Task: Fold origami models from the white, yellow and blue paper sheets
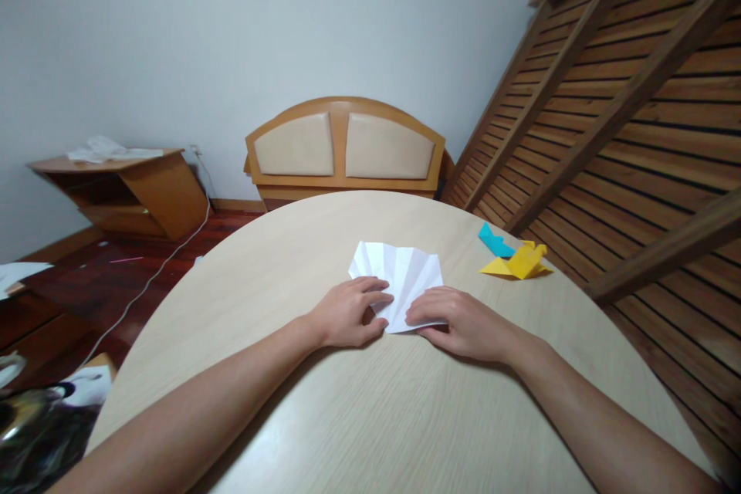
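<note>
In the head view, the white pleated paper (pixel 399 270) lies around the middle of the round desk (pixel 457 424), its fanned side towards the far edge and its narrower side drawn in between the two hands. It touches both: the left hand (pixel 347 314) is at its near left side, the right hand (pixel 455 318) at its near right side. Towards the desk's right far edge, well apart from the hands, stand a yellow origami bird (pixel 526 259) and, just beyond it, a blue folded-paper figure (pixel 495 241).

The left hand is partly open, palm down, fingers loosely spread with their tips on the paper and the thumb apart from them, near the paper's lowest point. The right hand is more closed: its fingers curl over the paper's near right border while the thumb sits below that border, so the paper is pinched there.

The fingers cover parts of the paper's lower sides, and the right thumb is partly hidden. Some creases are faint against the white. The desk's near edge and both upper arms are out of frame. At the lower left, a dark glossy object (pixel 43 432) is cut off and hard to identify.
</note>
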`<state>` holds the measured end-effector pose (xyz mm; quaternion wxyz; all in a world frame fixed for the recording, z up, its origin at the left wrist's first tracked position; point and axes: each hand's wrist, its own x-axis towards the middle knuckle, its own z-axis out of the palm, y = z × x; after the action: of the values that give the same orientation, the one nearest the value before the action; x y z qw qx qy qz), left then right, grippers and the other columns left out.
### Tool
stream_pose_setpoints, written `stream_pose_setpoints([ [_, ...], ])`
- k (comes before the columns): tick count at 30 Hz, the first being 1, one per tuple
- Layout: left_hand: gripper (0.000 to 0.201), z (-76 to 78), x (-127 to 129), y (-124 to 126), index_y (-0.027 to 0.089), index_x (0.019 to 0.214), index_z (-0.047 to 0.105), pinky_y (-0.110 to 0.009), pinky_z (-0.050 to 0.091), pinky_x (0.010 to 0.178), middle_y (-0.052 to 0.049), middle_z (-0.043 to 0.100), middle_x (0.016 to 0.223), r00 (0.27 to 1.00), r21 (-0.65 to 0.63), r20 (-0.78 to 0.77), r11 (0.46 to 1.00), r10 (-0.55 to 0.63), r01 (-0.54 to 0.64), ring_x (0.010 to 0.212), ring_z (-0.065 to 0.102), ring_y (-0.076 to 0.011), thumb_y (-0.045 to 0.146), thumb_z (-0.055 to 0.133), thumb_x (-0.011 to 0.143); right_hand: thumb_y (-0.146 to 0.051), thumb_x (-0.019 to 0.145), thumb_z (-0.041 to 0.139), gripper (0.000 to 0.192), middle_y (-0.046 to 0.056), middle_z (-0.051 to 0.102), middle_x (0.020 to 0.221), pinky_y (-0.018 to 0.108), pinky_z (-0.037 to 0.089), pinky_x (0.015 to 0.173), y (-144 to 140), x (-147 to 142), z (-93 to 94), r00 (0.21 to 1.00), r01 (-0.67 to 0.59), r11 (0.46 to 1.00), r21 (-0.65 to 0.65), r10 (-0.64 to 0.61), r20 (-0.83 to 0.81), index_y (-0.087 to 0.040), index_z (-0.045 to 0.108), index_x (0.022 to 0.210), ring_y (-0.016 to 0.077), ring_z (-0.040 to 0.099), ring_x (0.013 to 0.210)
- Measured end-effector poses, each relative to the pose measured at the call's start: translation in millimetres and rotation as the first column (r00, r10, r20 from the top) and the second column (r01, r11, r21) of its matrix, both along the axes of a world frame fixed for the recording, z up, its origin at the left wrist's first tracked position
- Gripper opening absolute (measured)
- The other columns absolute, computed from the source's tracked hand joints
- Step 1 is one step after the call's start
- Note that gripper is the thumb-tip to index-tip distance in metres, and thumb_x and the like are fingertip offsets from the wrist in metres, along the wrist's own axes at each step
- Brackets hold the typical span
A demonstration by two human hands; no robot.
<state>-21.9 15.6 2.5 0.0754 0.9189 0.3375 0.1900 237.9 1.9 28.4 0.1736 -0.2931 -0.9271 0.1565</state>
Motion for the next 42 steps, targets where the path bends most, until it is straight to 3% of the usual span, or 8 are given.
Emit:
stream_pose_setpoints([
  [7,0.053,-2.9,1,0,0.016,0.129,0.063,-0.047,0.041,0.113,-0.015,0.056,0.142,1.0,-0.032,0.008,0.999,0.019,-0.019,0.133,0.051,-0.0319,0.04,0.066,0.082,-0.018,0.089,0.061,0.023,0.004,0.076,0.105,0.034,0.05,0.089,7,8,-5.2,0.99,0.129,0.989,-0.072,-0.133,-0.052,-0.025,0.072,0.107,0.0207,0.07,0.097],
  [13,0.064,-2.2,1,0,0.01,0.136,0.055,-0.049,0.037,0.116,-0.019,0.052,0.146,1.0,-0.048,-0.02,0.999,0.008,-0.009,0.137,0.047,-0.0339,0.042,0.066,0.082,-0.023,0.092,0.058,0.032,0.006,0.075,0.106,0.034,0.051,0.086,6,7,-7.3,0.975,0.185,0.969,-0.163,-0.202,-0.094,-0.024,0.059,0.124,0.0216,0.07,0.095],
  [17,0.065,-1.9,0,-1,0.009,0.137,0.055,-0.05,0.034,0.117,-0.021,0.05,0.148,0.998,-0.039,-0.058,0.999,-0.011,0.008,0.138,0.045,-0.0353,0.044,0.064,0.083,-0.031,0.094,0.055,0.033,0.007,0.073,0.104,0.035,0.051,0.079,7,3,-12.6,0.944,0.296,0.939,-0.172,-0.316,-0.099,-0.024,0.052,0.127,0.0235,0.069,0.089],
  [20,0.065,-1.2,0,-2,0.009,0.137,0.055,-0.049,0.033,0.118,-0.02,0.05,0.148,0.998,-0.047,-0.052,0.998,-0.043,0.04,0.14,0.044,-0.0344,0.043,0.064,0.082,-0.034,0.095,0.056,0.035,0.009,0.071,0.111,0.037,0.051,0.082,10,-2,-20.4,0.926,0.326,0.931,-0.166,-0.349,-0.143,-0.024,0.05,0.128,0.0241,0.068,0.094],
  [27,0.063,-3.0,0,-4,0.011,0.138,0.052,-0.051,0.034,0.117,-0.019,0.048,0.15,0.995,-0.064,-0.019,0.993,-0.098,0.096,0.142,0.041,-0.0346,0.041,0.063,0.084,-0.032,0.094,0.059,0.041,0.011,0.065,0.124,0.043,0.05,0.096,16,-8,-32.3,0.916,0.323,0.939,-0.122,-0.342,-0.209,-0.025,0.046,0.132,0.0256,0.062,0.116],
  [34,0.071,-2.9,0,-5,0.011,0.146,0.042,-0.051,0.033,0.117,-0.019,0.048,0.15,0.994,-0.062,-0.016,0.993,-0.106,0.105,0.141,0.042,-0.0337,0.038,0.063,0.084,-0.026,0.094,0.06,0.018,0.009,0.063,0.124,0.041,0.048,0.102,17,-8,-31.3,0.946,0.281,0.959,0.025,-0.273,-0.175,-0.024,0.067,0.111,0.0234,0.061,0.116],
  [42,0.047,1.9,2,-9,0.017,0.139,0.054,-0.05,0.037,0.114,-0.016,0.052,0.147,0.994,-0.011,-0.07,0.996,-0.088,0.087,0.137,0.047,-0.0315,0.037,0.05,0.097,-0.029,0.097,0.058,0.023,0.009,0.066,0.122,0.045,0.048,0.1,17,-3,-29.9,0.972,0.232,0.966,0.117,-0.225,-0.072,-0.028,0.075,0.113,0.0249,0.059,0.115],
])
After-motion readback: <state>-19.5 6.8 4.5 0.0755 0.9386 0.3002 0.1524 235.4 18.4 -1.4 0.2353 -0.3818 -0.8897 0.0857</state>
